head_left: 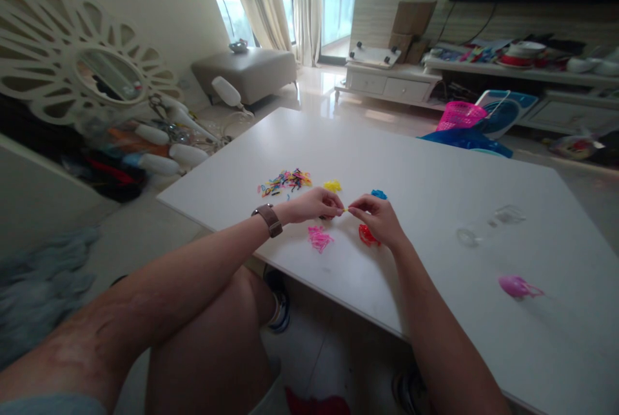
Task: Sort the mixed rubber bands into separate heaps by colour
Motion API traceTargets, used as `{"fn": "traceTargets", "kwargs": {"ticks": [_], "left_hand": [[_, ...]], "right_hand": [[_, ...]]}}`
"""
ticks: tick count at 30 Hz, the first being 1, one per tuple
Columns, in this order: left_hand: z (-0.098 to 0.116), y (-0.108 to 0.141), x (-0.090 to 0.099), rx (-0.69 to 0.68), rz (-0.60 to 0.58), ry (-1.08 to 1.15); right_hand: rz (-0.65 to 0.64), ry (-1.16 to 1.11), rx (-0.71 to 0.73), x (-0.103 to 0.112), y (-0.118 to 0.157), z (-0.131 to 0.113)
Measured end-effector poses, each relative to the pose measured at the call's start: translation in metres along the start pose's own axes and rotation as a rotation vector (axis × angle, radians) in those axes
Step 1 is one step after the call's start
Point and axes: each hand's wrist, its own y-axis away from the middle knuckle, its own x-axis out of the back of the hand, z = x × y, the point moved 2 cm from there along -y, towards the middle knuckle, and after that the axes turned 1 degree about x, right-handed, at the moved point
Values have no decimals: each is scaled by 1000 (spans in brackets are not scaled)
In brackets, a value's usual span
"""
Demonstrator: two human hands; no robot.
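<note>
My left hand (322, 203) and my right hand (380, 215) meet above the white table, fingertips pinched on a tiny yellow band (345, 210), apparently a rubber band. Under the left hand a dark little pile is mostly hidden. Around them lie small heaps sorted by colour: yellow bands (332, 186) behind, blue bands (378, 194) beyond the right hand, red bands (368, 235) partly covered by it, and pink bands (320, 239) nearer me. A mixed-colour heap of bands (289, 181) spreads to the left, behind my left wrist.
On the right of the white table (435, 189) are a clear plastic container (509, 214), a clear ring-shaped piece (468, 237) and a pink-purple object (517, 286) with a loop. A pink basket (459, 116) stands beyond the far edge. A lamp with white shades (188, 154) lies left.
</note>
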Motion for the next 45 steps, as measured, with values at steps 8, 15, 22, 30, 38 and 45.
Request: {"fn": "traceTargets", "kwargs": {"ticks": [8, 15, 22, 30, 38, 45], "left_hand": [[-3, -4, 5, -19, 79, -157], [11, -3, -1, -89, 142, -435], [11, -4, 0, -114, 202, -516], [11, -7, 11, -107, 266, -492], [1, -21, 23, -34, 411, -413], [-15, -38, 45, 176, 601, -240]], "right_hand": [[-12, 152, 50, -1, 0, 1], [-19, 218, 105, -3, -1, -3], [77, 232, 85, 5, -1, -4], [418, 177, -66, 23, 0, 13], [300, 175, 18, 2, 1, 4], [328, 173, -45, 11, 0, 16]]}}
